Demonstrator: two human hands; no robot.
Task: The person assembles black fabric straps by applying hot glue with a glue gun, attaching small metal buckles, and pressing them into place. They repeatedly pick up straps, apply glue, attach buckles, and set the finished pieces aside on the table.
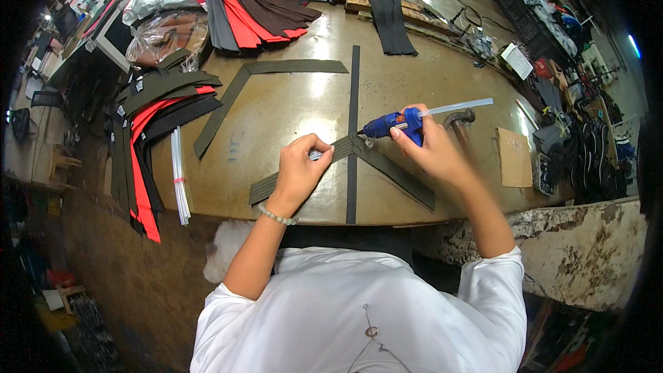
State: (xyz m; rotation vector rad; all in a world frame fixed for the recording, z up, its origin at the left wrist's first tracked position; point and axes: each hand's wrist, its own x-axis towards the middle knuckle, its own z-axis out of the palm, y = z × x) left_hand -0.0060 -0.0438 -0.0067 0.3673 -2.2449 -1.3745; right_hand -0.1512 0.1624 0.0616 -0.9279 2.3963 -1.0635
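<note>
My right hand (436,150) is wrapped round a blue glue gun (382,126), and a long translucent glue stick (461,106) juts from its back end. The gun's nozzle points left, close over the peak of a dark olive bent strip (399,176) lying as an upside-down V. At that peak the strip crosses a straight black strip (352,197) on the table. My left hand (295,171) rests over the left arm of the bent strip, thumb and forefinger pinched together. Something small and whitish shows beside those fingers; its kind is unclear.
Another bent olive strip (276,67) lies farther back. Red and dark strips (141,138) drape over the table's left edge, beside bundled glue sticks (179,179). More strips (252,10) lie behind. At right are a hammer (461,119) and a cardboard piece (514,159).
</note>
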